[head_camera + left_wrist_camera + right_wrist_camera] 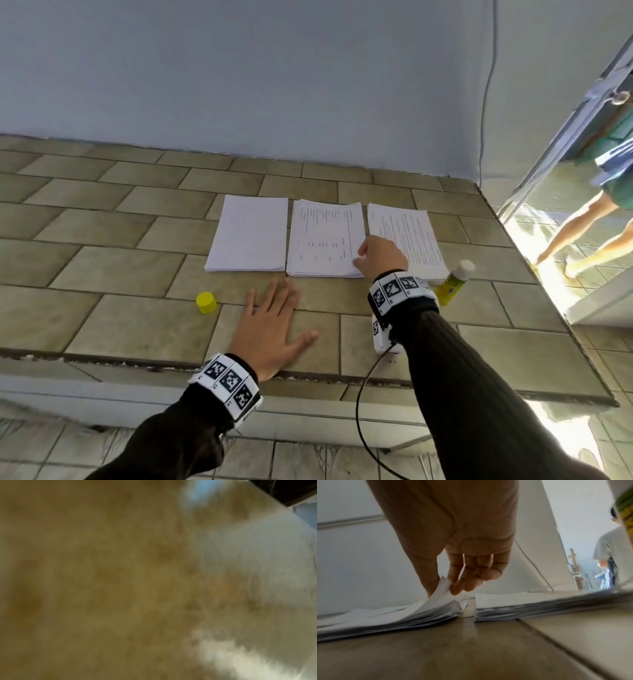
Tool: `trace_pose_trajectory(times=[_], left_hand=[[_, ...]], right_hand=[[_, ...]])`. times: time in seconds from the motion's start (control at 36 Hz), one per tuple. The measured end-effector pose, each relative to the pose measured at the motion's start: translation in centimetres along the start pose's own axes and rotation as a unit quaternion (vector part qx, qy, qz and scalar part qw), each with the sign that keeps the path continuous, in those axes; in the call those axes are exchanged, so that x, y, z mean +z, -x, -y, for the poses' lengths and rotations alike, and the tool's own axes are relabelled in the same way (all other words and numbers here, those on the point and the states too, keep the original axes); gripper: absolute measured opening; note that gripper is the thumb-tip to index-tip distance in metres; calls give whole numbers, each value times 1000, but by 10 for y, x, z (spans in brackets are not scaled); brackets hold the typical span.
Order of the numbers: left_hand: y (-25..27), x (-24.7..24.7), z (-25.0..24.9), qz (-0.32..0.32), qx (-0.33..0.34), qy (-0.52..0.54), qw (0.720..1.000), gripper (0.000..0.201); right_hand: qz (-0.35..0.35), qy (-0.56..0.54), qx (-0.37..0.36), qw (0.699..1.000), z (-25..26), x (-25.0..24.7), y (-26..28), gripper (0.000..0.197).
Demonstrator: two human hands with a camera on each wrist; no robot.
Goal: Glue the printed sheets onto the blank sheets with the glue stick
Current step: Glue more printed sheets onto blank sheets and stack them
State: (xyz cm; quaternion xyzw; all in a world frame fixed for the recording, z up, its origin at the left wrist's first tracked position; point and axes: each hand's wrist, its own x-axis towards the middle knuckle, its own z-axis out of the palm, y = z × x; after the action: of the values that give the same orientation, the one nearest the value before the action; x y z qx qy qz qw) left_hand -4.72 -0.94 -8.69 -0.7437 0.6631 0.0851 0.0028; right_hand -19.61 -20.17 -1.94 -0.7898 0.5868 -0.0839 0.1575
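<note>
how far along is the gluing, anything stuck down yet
Done: the glue stick is uncapped, its yellow cap apart on the counter. In hand: the right hand pinches up a corner of the top sheet of the middle printed pile; the left hand rests flat. Left: no sheet lies on the blank pile, so the gluing itself.

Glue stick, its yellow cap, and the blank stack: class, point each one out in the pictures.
glue stick (451, 284), head view, on its yellow-green barrel.
yellow cap (206, 302), head view, on its side wall.
blank stack (250, 233), head view, middle of the top sheet.
</note>
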Motion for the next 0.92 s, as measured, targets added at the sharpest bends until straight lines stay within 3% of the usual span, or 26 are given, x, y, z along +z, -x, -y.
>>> trace_pose_trajectory(times=[0.17, 0.31, 0.42, 0.53, 0.64, 0.69, 0.78, 0.86, 0.92], left_hand=[[0, -1, 0, -3, 1, 15, 1000, 99], [1, -5, 0, 11, -1, 13, 1000, 102], [0, -9, 0, 25, -2, 21, 999, 113], [3, -30, 3, 60, -6, 139, 988, 120], [13, -73, 5, 91, -29, 280, 955, 77], [13, -94, 9, 83, -21, 307, 948, 69], [7, -121, 16, 61, -20, 277, 959, 62], [-10, -136, 25, 17, -51, 210, 976, 64], [-31, -136, 31, -1, -91, 163, 982, 64]], right_hand=[[62, 61, 1, 996, 5, 3, 0, 31], [40, 22, -8, 999, 1, -1, 7, 33], [-30, -80, -45, 995, -5, -16, 26, 27], [-143, -157, -122, 970, -16, -37, 53, 17], [-264, -158, -161, 938, -33, -54, 75, 20], [-317, -133, -136, 929, -44, -59, 81, 32], [-358, -131, -65, 922, -61, -65, 84, 57], [-350, -173, 10, 920, -80, -64, 80, 78], [-307, -228, 66, 922, -92, -60, 76, 88]])
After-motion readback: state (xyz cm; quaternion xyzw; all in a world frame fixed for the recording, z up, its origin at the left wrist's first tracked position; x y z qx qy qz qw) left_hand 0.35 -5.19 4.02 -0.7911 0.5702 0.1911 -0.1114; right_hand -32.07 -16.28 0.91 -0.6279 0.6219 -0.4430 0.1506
